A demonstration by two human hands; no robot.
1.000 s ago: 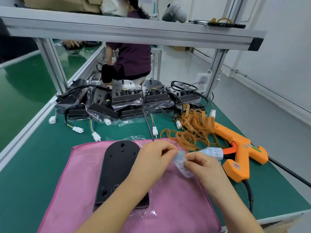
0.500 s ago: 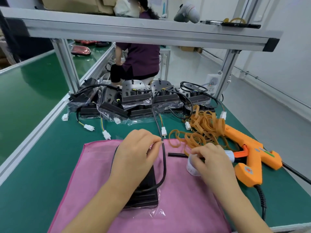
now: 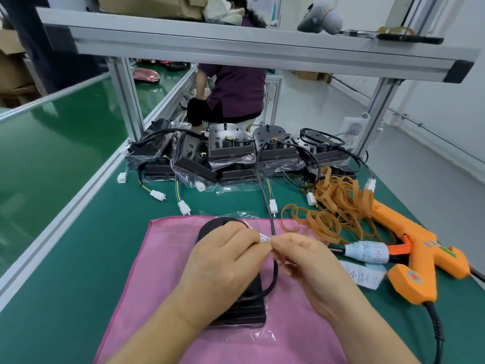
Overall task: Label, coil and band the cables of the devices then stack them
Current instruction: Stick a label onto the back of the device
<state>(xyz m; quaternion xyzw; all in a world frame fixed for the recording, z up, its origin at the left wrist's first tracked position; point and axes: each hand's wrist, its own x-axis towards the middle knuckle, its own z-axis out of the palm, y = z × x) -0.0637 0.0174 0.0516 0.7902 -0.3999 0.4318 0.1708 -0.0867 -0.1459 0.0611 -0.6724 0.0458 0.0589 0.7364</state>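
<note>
Black, slim cable (image 3: 272,223) with a white label (image 3: 264,237), left hand (image 3: 223,258) and right hand (image 3: 309,266) both pinching the label.

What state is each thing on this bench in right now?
Left hand: pinches label.
Right hand: pinches cable at the label.
Label: against cable, between both hands' fingertips.
Cable: uncoiled, unbanded.
Device: flat on cloth, in clear bag.
Bands: loose pile.
Glue gun: lying on its side, unheld.
Other devices: heaped at the back, cables loose.
</note>
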